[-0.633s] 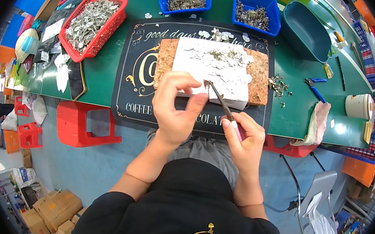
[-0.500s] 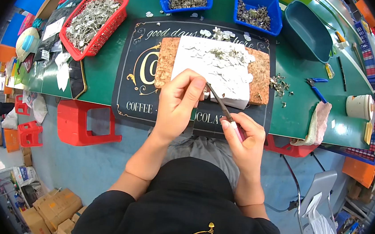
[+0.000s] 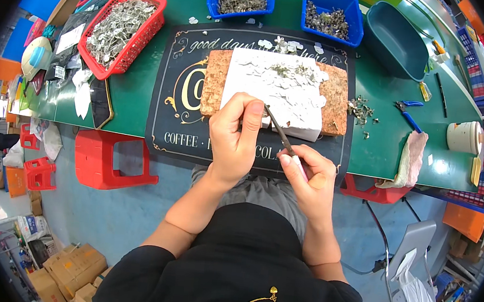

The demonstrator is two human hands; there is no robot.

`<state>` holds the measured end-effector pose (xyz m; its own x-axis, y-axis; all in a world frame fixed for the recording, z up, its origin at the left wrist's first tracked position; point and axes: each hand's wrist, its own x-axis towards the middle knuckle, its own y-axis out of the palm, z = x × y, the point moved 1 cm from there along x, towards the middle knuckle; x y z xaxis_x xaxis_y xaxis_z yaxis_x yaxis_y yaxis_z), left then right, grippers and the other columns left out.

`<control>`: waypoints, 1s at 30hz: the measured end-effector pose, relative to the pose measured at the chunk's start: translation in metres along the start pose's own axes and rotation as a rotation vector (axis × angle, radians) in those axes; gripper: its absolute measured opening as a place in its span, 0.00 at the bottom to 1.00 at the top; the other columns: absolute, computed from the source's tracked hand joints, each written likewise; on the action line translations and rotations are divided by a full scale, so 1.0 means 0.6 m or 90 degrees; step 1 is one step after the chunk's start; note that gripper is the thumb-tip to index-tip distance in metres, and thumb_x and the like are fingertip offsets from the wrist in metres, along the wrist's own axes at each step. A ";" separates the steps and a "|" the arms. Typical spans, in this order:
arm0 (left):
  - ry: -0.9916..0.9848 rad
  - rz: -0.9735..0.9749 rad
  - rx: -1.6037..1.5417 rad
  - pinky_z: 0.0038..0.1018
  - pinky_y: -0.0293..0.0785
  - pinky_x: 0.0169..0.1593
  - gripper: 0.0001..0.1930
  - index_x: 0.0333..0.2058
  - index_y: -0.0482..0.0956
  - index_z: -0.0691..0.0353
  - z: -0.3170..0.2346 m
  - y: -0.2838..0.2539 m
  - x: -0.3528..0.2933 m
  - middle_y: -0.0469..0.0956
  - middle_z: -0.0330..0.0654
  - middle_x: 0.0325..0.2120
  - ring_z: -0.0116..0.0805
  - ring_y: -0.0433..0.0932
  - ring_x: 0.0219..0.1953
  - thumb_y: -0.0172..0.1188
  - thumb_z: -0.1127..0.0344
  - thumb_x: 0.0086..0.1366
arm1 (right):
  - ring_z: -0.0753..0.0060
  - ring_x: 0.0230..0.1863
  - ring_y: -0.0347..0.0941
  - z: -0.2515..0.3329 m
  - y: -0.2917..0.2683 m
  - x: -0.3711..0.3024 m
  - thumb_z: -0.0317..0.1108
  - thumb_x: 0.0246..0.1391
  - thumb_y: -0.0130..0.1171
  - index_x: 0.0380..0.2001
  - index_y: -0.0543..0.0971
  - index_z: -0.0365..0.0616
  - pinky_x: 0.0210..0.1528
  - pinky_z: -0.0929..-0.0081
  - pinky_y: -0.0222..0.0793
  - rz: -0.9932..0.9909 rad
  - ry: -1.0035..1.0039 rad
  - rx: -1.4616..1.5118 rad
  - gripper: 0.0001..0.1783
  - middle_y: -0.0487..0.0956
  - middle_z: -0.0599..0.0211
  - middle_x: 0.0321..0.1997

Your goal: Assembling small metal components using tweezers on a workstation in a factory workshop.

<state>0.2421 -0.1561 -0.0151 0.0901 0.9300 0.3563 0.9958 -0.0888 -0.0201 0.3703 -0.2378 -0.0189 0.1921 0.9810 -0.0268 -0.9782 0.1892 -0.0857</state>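
My left hand (image 3: 235,133) is closed in a pinch at the near left edge of a white block (image 3: 301,132). Whatever lies between its thumb and fingers is too small or hidden to name. My right hand (image 3: 312,177) grips a slim dark tool with a pale pinkish handle (image 3: 281,132). The tool slants up to the left, its tip close to my left thumb and fingertips. Small white pieces (image 3: 254,71) cover much of the block's top, with a few metallic bits (image 3: 283,70) among them. Under the block is a speckled brown slab (image 3: 334,98).
A red basket (image 3: 156,25) of small parts stands left. Two blue bins (image 3: 211,7) (image 3: 358,34) of metal parts and a dark green tub (image 3: 374,16) line the back. Loose bits (image 3: 360,111), blue-handled pliers (image 3: 411,117), a cloth (image 3: 411,160) and a white pot (image 3: 462,137) lie right.
My right hand has shifted slightly left and the tool's tip sits a little closer against my left fingertips. My left hand has turned slightly and moved a touch right.
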 end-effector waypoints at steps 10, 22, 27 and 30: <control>-0.126 0.102 -0.390 0.23 0.63 0.34 0.17 0.28 0.65 0.65 -0.018 0.019 -0.007 0.67 0.41 0.23 0.27 0.65 0.27 0.39 0.57 0.69 | 0.84 0.20 0.61 0.000 0.014 -0.017 0.30 0.53 0.56 0.28 0.75 0.32 0.22 0.87 0.53 0.073 0.102 0.227 0.09 0.69 0.74 0.20; 0.006 0.147 -0.075 0.23 0.63 0.34 0.10 0.29 0.71 0.65 -0.020 0.027 0.007 0.71 0.41 0.24 0.29 0.66 0.28 0.48 0.65 0.65 | 0.84 0.18 0.56 -0.009 -0.031 -0.033 0.39 0.54 0.52 0.27 0.74 0.36 0.18 0.85 0.49 0.158 0.221 0.490 0.15 0.64 0.74 0.16; 0.288 0.239 0.421 0.31 0.57 0.45 0.10 0.33 0.78 0.55 -0.046 0.080 0.022 0.74 0.35 0.31 0.38 0.63 0.40 0.62 0.69 0.50 | 0.91 0.18 0.52 -0.006 -0.161 -0.024 0.34 0.51 0.57 0.26 0.77 0.33 0.18 0.85 0.44 -0.290 0.033 -0.226 0.12 0.64 0.81 0.15; 0.332 0.238 0.465 0.34 0.54 0.43 0.10 0.30 0.78 0.51 -0.027 0.105 0.020 0.72 0.31 0.31 0.36 0.62 0.40 0.64 0.68 0.46 | 0.90 0.17 0.53 -0.016 -0.185 -0.018 0.34 0.51 0.58 0.26 0.76 0.33 0.17 0.83 0.45 -0.294 0.038 -0.326 0.11 0.63 0.81 0.14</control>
<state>0.3058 -0.1564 0.0031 0.5601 0.5968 0.5745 0.6825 0.0606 -0.7284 0.4774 -0.2698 -0.0185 0.5986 0.7978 0.0720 -0.6372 0.5287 -0.5608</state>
